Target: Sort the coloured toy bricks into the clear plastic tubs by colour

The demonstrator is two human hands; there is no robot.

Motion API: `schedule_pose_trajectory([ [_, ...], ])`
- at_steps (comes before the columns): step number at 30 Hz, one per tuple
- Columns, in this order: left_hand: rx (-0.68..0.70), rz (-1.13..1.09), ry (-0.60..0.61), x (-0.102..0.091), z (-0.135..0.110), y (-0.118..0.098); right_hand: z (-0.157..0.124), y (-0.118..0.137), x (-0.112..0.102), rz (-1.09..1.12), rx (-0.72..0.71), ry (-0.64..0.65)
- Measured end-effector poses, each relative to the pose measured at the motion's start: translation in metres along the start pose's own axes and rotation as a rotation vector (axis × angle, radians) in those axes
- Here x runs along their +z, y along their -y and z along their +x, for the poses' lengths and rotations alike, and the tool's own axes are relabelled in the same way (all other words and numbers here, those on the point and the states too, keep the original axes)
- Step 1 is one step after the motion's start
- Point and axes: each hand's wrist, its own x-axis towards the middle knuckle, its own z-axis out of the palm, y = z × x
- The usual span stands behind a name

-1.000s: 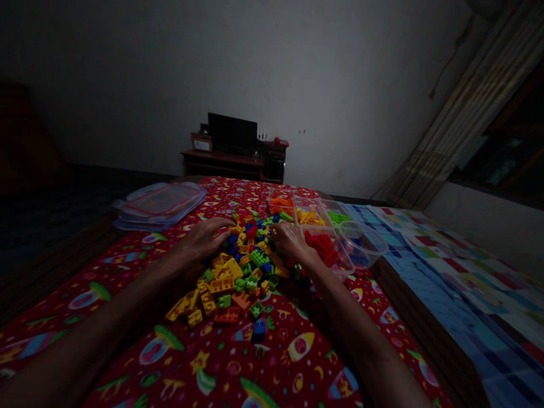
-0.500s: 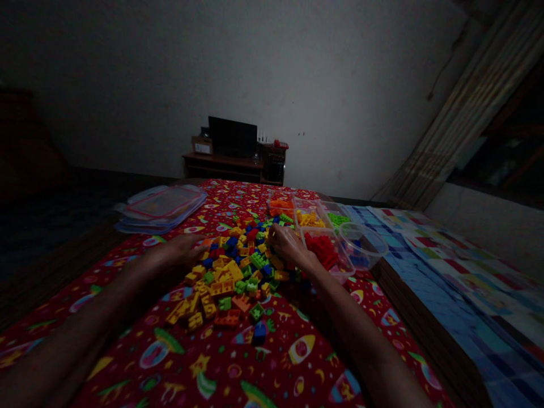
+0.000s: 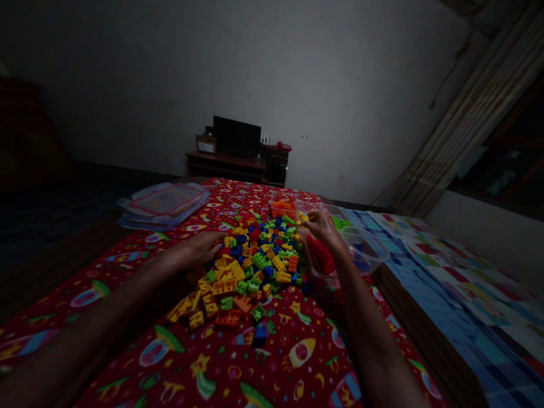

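Observation:
A mixed pile of toy building bricks (image 3: 229, 272) in yellow, green, blue, red and orange lies on a red patterned cloth (image 3: 212, 357). At the pile's left edge rests my left hand (image 3: 206, 247), its fingers reaching toward the bricks and partly in shadow; I see nothing held in it. My right hand (image 3: 322, 225) is raised at the pile's right side, over the clear plastic containers. Its fingers pinch a yellow brick (image 3: 302, 218). Below that hand, red bricks (image 3: 321, 255) fill a clear container, partly hidden by my wrist.
Orange bricks (image 3: 283, 208) and green bricks (image 3: 341, 223) sit in other containers. A round clear tub (image 3: 374, 243) holds blue bricks. Stacked plastic lids (image 3: 165, 204) lie at the left. A wooden edge (image 3: 425, 328) separates the red cloth from a blue checked cover (image 3: 446, 306).
My right hand has moved from the pile up and right to the containers, with a yellow brick in its fingers. My left hand has shifted slightly right along the pile's edge.

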Motion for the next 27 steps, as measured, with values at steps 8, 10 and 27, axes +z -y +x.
schedule_pose_trajectory([
  [8,0.133,-0.081,-0.151,0.02,0.005,0.009,0.008,-0.046,-0.011,0.119,0.257,-0.083],
  [10,0.134,-0.079,-0.154,0.023,0.006,0.014,0.011,-0.049,-0.009,0.192,0.236,-0.084],
  [27,0.257,-0.189,-0.189,0.018,0.003,-0.018,-0.03,0.059,0.014,-0.109,-0.266,0.428],
])
